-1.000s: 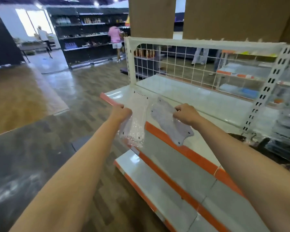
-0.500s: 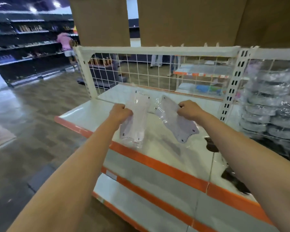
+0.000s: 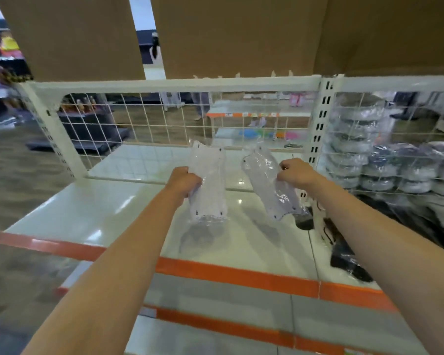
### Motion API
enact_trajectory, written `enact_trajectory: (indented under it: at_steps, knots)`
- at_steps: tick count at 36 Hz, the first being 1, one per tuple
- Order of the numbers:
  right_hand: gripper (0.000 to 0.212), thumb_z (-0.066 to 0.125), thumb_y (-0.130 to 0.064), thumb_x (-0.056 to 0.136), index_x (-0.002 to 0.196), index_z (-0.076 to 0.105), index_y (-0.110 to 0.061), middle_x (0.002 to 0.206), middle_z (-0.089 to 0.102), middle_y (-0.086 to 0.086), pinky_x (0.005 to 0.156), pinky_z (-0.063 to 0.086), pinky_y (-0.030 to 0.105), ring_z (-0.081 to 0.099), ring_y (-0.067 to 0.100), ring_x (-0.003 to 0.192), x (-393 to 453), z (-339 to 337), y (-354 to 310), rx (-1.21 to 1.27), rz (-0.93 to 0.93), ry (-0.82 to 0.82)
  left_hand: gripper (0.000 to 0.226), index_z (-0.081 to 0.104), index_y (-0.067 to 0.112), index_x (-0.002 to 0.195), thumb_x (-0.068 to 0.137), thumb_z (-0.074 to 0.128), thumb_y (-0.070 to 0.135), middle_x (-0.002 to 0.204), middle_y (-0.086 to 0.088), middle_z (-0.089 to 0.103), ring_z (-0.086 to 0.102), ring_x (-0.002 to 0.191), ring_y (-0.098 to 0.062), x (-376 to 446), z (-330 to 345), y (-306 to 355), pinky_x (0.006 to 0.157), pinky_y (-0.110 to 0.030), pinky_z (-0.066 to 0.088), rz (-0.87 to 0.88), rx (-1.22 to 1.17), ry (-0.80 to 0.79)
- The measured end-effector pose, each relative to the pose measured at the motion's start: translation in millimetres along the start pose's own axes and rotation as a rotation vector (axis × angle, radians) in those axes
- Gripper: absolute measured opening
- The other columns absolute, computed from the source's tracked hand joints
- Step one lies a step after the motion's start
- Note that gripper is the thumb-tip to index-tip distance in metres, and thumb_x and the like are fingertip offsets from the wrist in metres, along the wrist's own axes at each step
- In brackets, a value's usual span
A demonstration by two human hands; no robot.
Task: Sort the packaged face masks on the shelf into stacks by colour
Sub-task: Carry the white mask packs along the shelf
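Currently catalogued, one moment at a shop shelf:

Left hand [image 3: 183,181]: centre of the frame, fingers curled round the left edge of a packaged white mask.
Left mask [image 3: 207,181]: clear wrapper, held upright above the shelf, long axis nearly vertical, its shadow on the shelf surface below.
Right hand [image 3: 296,172]: right of centre, fingers pinching the right edge of a second packaged white mask.
Right mask [image 3: 272,184]: clear wrapper, tilted with its lower end toward the right, held above the shelf and apart from the left mask.
Shelf [image 3: 108,213]: glossy white top with an orange front strip, lower centre of the frame; a lower tier shows beneath.
Wire grid back [image 3: 149,121]: white mesh behind the shelf, upper centre.
Dark packaged masks [image 3: 344,254]: lying on the shelf at right, near the slotted upright and partly hidden by the right forearm.
Bagged stock [image 3: 385,162]: grey-white and dark stacks in plastic, right edge, behind mesh.
Cardboard panels [image 3: 236,34]: brown, across the top of the frame.
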State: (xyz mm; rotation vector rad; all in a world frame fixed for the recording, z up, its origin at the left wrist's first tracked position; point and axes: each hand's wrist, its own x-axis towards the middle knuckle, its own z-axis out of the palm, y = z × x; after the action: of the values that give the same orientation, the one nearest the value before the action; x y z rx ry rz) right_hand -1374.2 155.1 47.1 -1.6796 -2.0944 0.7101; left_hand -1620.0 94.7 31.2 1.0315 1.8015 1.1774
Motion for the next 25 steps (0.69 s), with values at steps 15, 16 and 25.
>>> enact_trajectory:
  at_steps: [15,16,25]
  knots:
    - [0.021,0.055,-0.005,0.086,0.067,0.046,-0.006,0.071,0.044,0.008,0.057,0.033,0.026,0.045,0.021,0.072,-58,10,29,0.039,0.254,0.138,0.023,0.047,0.007,0.064,0.08,0.051,-0.009,0.063,-0.009,0.044,0.042,0.055,-0.02,21,35,-13,0.054,-0.024,0.033,0.033,0.038,-0.3]
    - [0.022,0.055,-0.005,0.086,0.066,0.046,-0.007,0.071,0.045,0.006,0.056,0.032,0.026,0.045,0.021,0.074,-62,11,30,0.043,0.261,0.145,0.02,0.048,0.007,0.068,0.08,0.051,-0.008,0.065,-0.01,0.045,0.042,0.055,-0.02,21,36,-14,0.054,-0.024,0.033,0.03,0.045,-0.316]
    - [0.013,0.056,-0.005,0.085,0.084,0.056,0.008,0.081,0.049,0.013,0.063,0.03,0.029,0.044,0.018,0.077,-90,-3,47,0.009,0.333,0.236,0.014,0.057,0.005,0.085,0.079,0.053,-0.008,0.078,-0.013,0.054,0.051,0.067,-0.023,20,62,-10,0.06,-0.026,0.04,0.046,0.028,-0.466]
